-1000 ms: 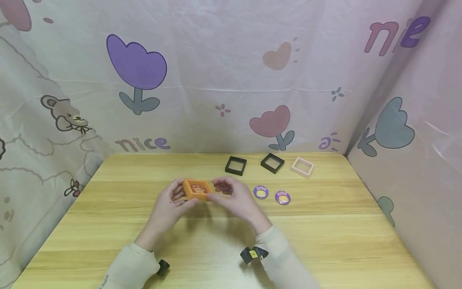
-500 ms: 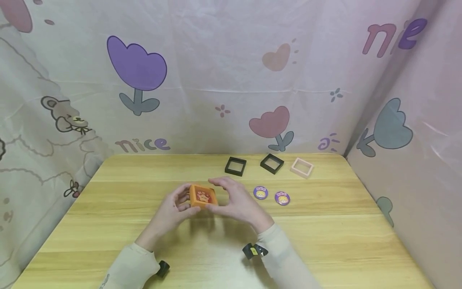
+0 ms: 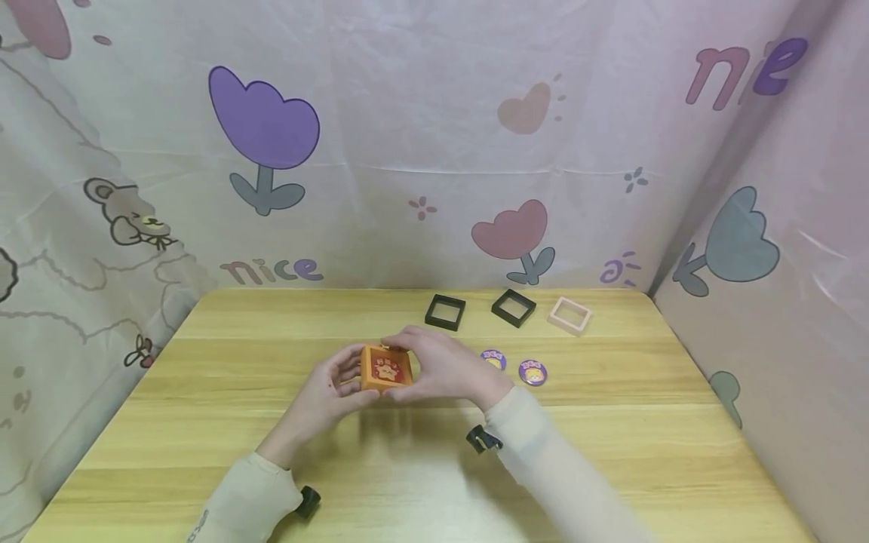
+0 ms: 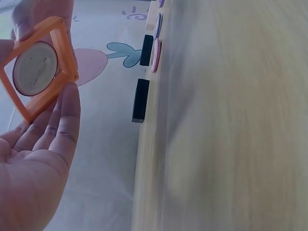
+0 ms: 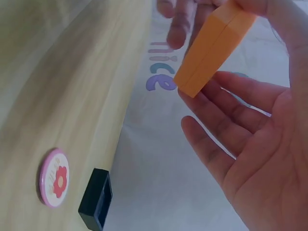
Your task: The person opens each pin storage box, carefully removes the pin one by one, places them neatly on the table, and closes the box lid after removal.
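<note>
Raised off the table, a small square orange display frame (image 3: 366, 369) faces the head camera, tilted, with a red cartoon picture inside. The left wrist view shows the pale back of a round badge (image 4: 35, 68) in its window. My left hand (image 3: 333, 388) grips the frame's left side, thumb at the lower edge and fingers behind. My right hand (image 3: 444, 368) pinches its right side between thumb below and fingers at the top edge. In the right wrist view the frame (image 5: 211, 50) is seen edge-on, with fingers from both hands against it.
Toward the back stand two black frames (image 3: 429, 313) (image 3: 498, 308) and a pale pink frame (image 3: 553, 315). Two purple round badges (image 3: 494, 358) (image 3: 532, 372) lie right of my hands. A pink-rimmed flower badge (image 5: 54, 178) lies on the wooden table (image 3: 611, 452). A printed curtain (image 3: 380, 90) hangs behind.
The orange frame has shifted slightly right and tipped up toward the head camera. My right hand's fingers have closed in onto its top edge. The left hand keeps its grip.
</note>
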`<action>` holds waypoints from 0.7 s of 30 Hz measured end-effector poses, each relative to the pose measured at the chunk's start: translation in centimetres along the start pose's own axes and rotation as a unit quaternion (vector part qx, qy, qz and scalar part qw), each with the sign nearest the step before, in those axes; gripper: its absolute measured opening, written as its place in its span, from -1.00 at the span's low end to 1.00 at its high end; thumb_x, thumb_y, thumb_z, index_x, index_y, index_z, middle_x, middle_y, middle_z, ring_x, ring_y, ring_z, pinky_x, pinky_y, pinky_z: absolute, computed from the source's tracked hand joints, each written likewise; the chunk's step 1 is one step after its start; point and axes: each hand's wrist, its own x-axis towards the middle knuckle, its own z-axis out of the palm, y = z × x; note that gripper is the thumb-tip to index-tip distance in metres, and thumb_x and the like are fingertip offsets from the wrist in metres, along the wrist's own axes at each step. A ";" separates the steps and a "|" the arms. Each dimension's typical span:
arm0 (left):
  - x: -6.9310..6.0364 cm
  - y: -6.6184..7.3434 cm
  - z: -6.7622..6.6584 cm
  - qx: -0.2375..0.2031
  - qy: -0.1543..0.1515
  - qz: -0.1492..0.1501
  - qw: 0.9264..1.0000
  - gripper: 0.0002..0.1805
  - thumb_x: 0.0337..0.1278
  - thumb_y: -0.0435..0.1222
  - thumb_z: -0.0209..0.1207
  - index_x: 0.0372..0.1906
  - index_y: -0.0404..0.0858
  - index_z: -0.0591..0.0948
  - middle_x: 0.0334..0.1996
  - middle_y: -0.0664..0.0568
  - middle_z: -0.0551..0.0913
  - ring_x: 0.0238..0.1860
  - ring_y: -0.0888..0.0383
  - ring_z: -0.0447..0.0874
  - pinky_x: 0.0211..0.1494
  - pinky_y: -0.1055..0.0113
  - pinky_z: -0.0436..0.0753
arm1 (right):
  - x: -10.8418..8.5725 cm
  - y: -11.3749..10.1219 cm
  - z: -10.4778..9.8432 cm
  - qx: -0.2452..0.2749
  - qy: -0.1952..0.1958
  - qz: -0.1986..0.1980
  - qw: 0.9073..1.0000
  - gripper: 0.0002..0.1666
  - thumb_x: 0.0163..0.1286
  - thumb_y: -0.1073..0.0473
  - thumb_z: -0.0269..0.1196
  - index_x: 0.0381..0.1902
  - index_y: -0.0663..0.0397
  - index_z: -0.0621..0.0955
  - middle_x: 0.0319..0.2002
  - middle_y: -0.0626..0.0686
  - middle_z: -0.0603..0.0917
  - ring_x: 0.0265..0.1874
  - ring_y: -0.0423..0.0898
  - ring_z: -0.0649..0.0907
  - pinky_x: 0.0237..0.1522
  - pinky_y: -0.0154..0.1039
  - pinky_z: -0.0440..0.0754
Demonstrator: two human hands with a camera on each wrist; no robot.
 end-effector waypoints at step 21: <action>0.3 -0.5 0.0 0.032 0.021 -0.009 0.999 -0.26 0.11 -0.33 0.57 0.38 -0.30 0.50 0.21 -0.22 0.72 0.10 0.11 0.78 0.21 0.40 0.78 | 1.0 -0.5 -1.1 -0.127 -0.051 -0.029 0.990 -0.18 0.18 -0.28 0.50 0.33 -0.04 0.68 -0.10 -0.13 0.72 -0.27 -0.25 0.61 -0.32 -0.38 0.60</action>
